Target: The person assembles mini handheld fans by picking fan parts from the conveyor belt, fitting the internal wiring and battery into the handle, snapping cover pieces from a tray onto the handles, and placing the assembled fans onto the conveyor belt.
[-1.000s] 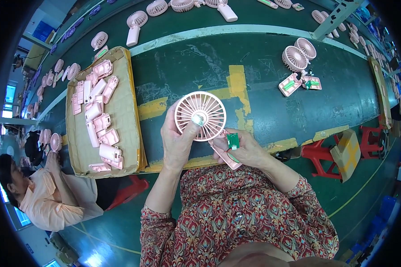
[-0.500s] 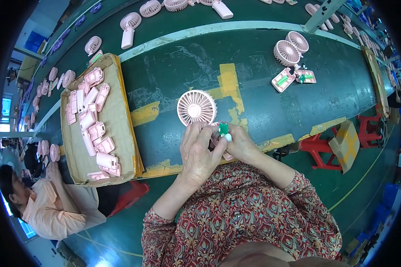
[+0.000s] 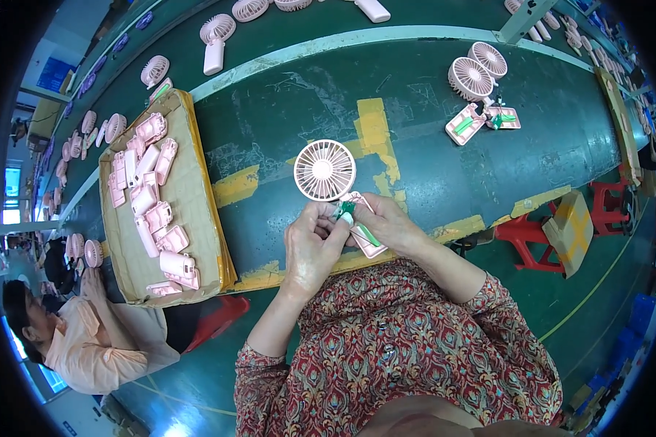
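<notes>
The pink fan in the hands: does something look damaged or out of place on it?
Nothing looks broken. The pink fan has its handle open, with a green part exposed where the left hand and right hand meet. The round grille looks whole.

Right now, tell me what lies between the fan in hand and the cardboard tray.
Head view: only bare green belt with yellow tape patches lies between the pink fan and the cardboard tray.
</notes>
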Demonstrator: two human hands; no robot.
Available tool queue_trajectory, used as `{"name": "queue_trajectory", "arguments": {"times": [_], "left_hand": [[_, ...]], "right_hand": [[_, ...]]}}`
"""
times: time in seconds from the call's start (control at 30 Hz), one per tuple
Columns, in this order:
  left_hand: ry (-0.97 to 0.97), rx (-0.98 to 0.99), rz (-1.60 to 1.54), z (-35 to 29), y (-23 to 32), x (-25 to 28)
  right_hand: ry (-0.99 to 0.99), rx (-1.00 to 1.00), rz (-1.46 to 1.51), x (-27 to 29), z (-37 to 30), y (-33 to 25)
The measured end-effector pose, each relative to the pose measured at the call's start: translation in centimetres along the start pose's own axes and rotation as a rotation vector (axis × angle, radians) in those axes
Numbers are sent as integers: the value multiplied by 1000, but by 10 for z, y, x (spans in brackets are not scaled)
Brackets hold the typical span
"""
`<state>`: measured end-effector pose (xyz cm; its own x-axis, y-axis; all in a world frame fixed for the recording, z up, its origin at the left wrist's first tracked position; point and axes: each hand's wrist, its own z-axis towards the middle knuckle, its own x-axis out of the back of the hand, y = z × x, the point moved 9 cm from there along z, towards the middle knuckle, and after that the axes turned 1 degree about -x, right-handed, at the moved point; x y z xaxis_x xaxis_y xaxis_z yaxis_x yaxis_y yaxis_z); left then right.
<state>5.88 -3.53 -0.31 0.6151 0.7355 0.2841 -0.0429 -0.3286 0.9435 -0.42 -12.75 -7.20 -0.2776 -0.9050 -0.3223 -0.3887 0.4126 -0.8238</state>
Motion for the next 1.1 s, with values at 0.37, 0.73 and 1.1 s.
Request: {"name": "queue_trajectory", "arguments": {"times": [0.37, 0.73, 1.1], "left_hand": [[40, -21, -109, -1, -17, 7], [99, -176, 78, 1, -5, 11], [152, -369, 260, -2, 15, 5]], "right_hand": [[-21, -30, 95, -5, -9, -14], [-6, -48, 156, -1, -6, -5], [-3, 10, 86, 1, -2, -4]]}}
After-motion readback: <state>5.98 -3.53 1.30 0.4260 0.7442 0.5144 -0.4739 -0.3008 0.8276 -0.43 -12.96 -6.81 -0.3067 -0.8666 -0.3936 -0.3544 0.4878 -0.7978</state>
